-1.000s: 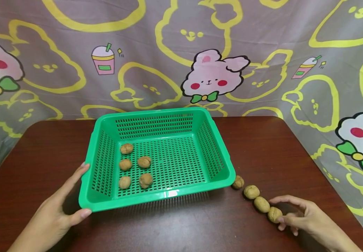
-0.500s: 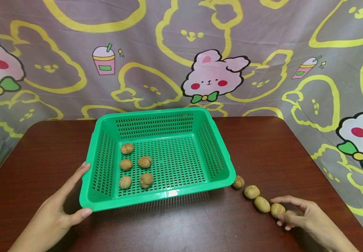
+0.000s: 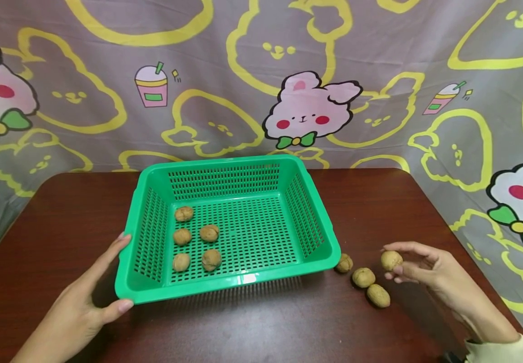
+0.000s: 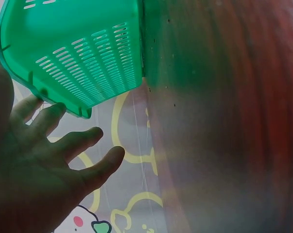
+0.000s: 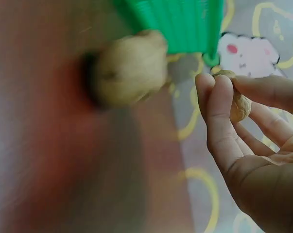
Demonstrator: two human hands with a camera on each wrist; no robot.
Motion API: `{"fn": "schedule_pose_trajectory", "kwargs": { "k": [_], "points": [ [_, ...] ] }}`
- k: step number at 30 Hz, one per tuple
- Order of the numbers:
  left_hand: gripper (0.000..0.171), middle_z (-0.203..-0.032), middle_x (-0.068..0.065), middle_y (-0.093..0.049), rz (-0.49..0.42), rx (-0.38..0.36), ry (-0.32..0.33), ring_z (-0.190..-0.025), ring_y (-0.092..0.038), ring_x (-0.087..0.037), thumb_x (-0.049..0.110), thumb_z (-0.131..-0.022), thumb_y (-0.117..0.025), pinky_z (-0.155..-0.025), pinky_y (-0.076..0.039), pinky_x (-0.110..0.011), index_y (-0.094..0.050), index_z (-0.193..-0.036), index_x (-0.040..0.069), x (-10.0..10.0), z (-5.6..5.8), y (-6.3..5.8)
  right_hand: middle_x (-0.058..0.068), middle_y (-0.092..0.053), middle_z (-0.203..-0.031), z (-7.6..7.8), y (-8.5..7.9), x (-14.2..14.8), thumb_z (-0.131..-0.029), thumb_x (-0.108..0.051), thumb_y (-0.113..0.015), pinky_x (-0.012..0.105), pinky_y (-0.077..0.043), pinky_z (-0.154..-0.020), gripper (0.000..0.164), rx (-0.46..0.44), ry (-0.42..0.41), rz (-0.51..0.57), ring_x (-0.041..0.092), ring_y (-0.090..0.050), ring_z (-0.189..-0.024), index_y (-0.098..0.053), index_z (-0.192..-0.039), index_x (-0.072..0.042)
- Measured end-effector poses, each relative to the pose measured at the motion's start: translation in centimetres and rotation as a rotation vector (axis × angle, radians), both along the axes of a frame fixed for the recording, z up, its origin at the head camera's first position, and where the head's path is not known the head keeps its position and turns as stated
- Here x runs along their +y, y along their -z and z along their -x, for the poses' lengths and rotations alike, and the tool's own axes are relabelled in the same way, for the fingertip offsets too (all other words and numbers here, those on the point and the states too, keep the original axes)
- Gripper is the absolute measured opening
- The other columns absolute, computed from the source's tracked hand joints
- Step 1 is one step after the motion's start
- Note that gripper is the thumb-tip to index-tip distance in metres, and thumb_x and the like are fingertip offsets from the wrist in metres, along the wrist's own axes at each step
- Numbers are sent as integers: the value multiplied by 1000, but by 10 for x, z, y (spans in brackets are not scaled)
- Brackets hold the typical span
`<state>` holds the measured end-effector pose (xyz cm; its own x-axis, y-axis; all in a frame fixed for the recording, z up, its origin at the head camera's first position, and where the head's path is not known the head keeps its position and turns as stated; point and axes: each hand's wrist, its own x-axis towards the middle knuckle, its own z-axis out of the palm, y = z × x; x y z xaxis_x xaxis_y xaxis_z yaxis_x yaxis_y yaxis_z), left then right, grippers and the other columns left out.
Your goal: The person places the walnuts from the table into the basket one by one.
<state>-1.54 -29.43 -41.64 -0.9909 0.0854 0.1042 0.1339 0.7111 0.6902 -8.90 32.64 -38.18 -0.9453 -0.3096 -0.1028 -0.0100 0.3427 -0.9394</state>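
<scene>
A green plastic basket stands on the table with several walnuts in its left part, among them a walnut near its front wall. At the basket's front left corner, my left hand holds the rim, thumb on the corner and index finger on the left side; two other fingers stick out free below the rim. My right hand pinches a walnut between thumb and fingers, raised over the table to the right of the basket. In the right wrist view, fingertips partly hide that walnut.
On the brown table, a short row of walnuts lies right of the basket: one walnut by its corner, a second walnut, and a third walnut nearest the front. A patterned cloth hangs behind the table.
My right hand has taken the walnut from the near end of the row and lifted it up and away from me. My left hand and the basket have stayed in place.
</scene>
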Motion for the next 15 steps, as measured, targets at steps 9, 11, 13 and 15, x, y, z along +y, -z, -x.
{"fn": "schedule_pose_trajectory", "kwargs": {
  "k": [9, 11, 13, 15],
  "points": [
    [110, -171, 31, -12, 30, 0, -4, -132, -15, 30, 21, -85, -87, -92, -36, -69, -18, -169, 37, -1, 1, 1, 5, -75, -127, 42, -59, -55, -102, 3, -61, 34, -62, -83, 39, 2, -94, 155, 25, -78, -98, -62, -140, -2],
    [111, -171, 31, -12, 32, 4, -4, -131, -15, 31, 21, -84, -88, -91, -36, -69, -18, -169, 36, -1, 1, 1, 7, -73, -130, 50, -72, -71, -101, 3, -62, 35, -62, -84, 37, 15, -134, 178, 26, -78, -98, -61, -139, 1],
    [111, -170, 32, -12, 33, 7, -5, -131, -15, 31, 20, -84, -88, -91, -37, -69, -18, -169, 36, -1, 1, 1, 9, -74, -127, 58, -84, -88, -101, 2, -63, 34, -62, -84, 35, 13, -163, 192, 27, -78, -98, -62, -136, 2],
    [111, -170, 31, -13, 29, 15, -2, -132, -15, 31, 20, -84, -88, -92, -36, -69, -18, -169, 36, -1, 1, 1, 11, -74, -124, 66, -95, -105, -100, 1, -65, 35, -63, -84, 34, -1, -191, 212, 29, -78, -98, -63, -134, 2]
  ]
}}
